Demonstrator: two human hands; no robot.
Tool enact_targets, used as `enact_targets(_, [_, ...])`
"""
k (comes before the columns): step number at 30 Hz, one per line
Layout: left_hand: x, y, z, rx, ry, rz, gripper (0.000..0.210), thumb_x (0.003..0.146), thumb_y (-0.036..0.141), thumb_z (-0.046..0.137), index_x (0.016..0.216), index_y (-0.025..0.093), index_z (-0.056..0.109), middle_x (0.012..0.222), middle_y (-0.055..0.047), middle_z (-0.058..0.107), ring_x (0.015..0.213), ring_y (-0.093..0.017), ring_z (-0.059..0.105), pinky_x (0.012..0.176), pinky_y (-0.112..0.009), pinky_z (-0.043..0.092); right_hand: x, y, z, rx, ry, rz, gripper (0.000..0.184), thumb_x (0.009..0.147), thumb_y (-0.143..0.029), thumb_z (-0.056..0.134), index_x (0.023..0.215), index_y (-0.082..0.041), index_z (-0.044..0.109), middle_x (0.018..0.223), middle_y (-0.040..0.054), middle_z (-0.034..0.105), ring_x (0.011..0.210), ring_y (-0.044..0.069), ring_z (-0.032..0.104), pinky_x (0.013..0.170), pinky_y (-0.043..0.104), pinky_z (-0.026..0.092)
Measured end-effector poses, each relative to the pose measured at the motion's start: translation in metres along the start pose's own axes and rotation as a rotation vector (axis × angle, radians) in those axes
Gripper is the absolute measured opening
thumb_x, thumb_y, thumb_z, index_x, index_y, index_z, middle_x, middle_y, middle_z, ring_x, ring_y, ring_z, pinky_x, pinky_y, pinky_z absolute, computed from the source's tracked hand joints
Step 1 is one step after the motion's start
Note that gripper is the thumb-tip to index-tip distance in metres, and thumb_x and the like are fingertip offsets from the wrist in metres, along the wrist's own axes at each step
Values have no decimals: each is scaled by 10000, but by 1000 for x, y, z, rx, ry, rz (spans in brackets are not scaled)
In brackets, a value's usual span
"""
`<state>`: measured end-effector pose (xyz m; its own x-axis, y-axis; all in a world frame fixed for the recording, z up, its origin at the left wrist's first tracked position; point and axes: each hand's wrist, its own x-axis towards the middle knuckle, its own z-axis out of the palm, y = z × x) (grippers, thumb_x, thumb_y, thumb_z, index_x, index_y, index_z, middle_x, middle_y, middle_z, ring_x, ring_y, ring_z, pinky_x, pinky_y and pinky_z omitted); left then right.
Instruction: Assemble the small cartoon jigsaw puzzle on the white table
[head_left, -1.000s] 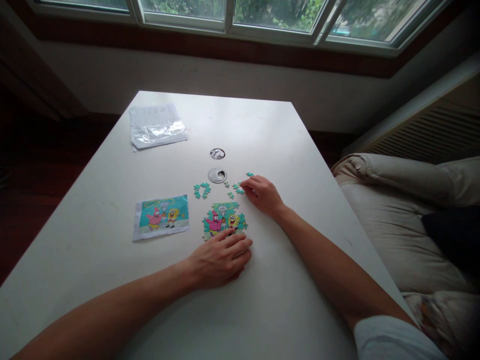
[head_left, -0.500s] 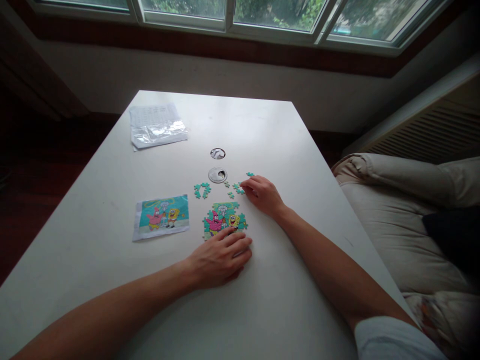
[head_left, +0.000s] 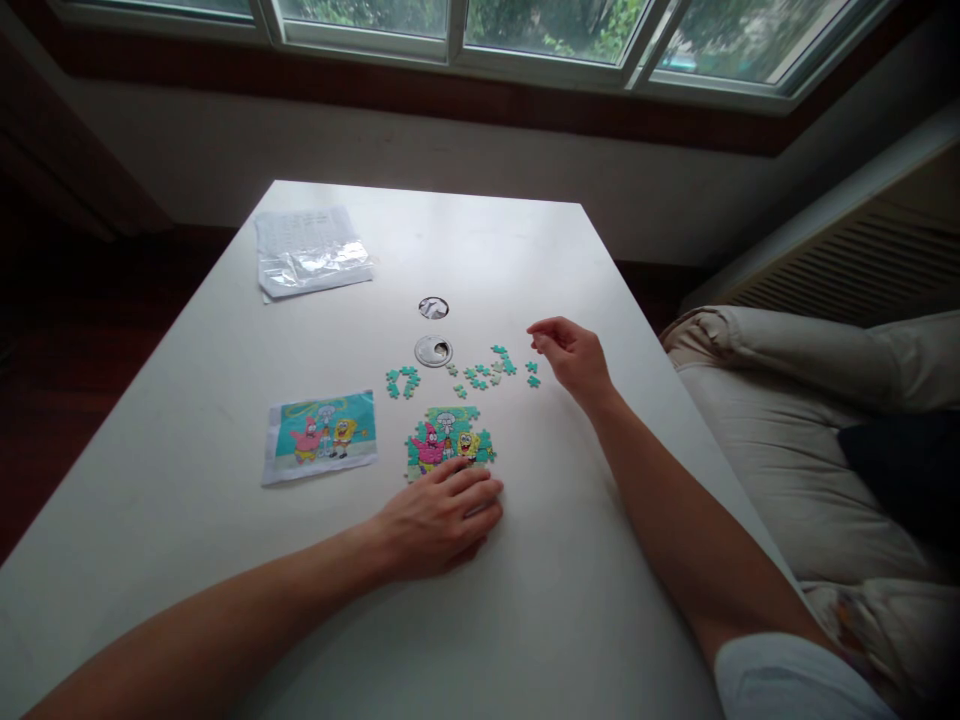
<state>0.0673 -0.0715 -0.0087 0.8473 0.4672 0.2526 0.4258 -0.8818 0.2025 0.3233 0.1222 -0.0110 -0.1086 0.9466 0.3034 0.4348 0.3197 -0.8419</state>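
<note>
The partly joined jigsaw puzzle [head_left: 446, 432] shows a pink and a yellow cartoon figure on a green ground. My left hand [head_left: 448, 510] lies palm down over its near edge, fingers stretched out and hiding the lower part. Above the table, right of the loose pieces, my right hand [head_left: 570, 355] has thumb and fingertips pressed together; whether a piece is between them I cannot make out. Several loose green puzzle pieces [head_left: 480, 376] lie beyond the joined part. Two more pieces [head_left: 532, 375] lie just below the right fingertips, and another cluster of pieces [head_left: 403, 382] lies farther left.
A picture sheet [head_left: 322, 437] with the same figures lies left of the puzzle. Papers in a clear plastic sleeve [head_left: 313, 253] rest at the table's far left. Two round cable holes [head_left: 433, 350] pierce the white table [head_left: 525, 620]. A beige sofa [head_left: 795, 440] stands at the right.
My right hand has moved right and away from me, off the loose pieces, uncovering several of them. My left hand stays on the puzzle.
</note>
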Motion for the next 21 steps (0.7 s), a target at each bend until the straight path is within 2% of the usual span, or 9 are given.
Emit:
enact_targets(4, [-1,-1,2,-12,11,2,269,954,264,551,1195,172,628,1380,-111,602,1317,-253,515,1188,-444,359,7,4,-15,-81,48,15,205,854,-332,633,959,-195,745,771,25,699,717,174,640,704,323,511])
enact_targets(7, [-2,-1,2,-10,16,-18,246,966,261,531,1176,177,629,1374,-105,604,1318,-256,513,1221,-485,301,10,13,-24,-152,22,41,207,844,-320,635,959,-196,755,780,29,707,702,167,629,676,306,487])
enact_targets(13, [-1,-2,4,-23,-11,-68,286,982,279,506,1232,178,603,1399,-106,581,1329,-259,497,1222,-499,293,9,29,-32,-267,-228,218,222,815,-358,651,915,-195,764,678,20,688,607,147,587,581,263,426])
enact_targets(18, [-1,-3,4,-38,-35,-80,333,980,296,506,1283,177,576,1440,-123,545,1356,-284,467,1211,-530,297,5,20,-25,-379,-330,300,241,842,-393,602,873,-194,734,602,2,662,508,125,503,527,262,362])
enact_targets(21, [-1,-3,4,-42,-44,-78,336,983,305,502,1287,180,574,1455,-129,533,1364,-291,459,1203,-530,307,2,12,-19,-482,-366,264,206,845,-356,573,833,-206,713,621,-5,672,525,124,504,551,265,356])
